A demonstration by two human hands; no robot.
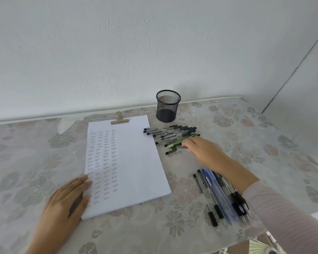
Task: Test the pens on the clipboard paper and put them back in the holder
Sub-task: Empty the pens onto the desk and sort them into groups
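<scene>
Paper point(128, 162): clipped on the clipboard, columns of test marks fill its left part, the right part bare.
Left hand point(66, 200): lies flat, fingers spread, on the sheet's lower left edge, gripping nothing; likely steadying it for writing.
Right hand point(202, 151): arm stretched forward, fingers curled down onto the far pile of pens point(173, 134); whether it has one pinched I cannot tell, blur hides it.
Near pile of pens point(220, 197): on the desk point(264, 143) under the forearm, kept apart, perhaps already tested.
Mesh holder point(168, 106): upright behind the far pile, no pens in it.
</scene>
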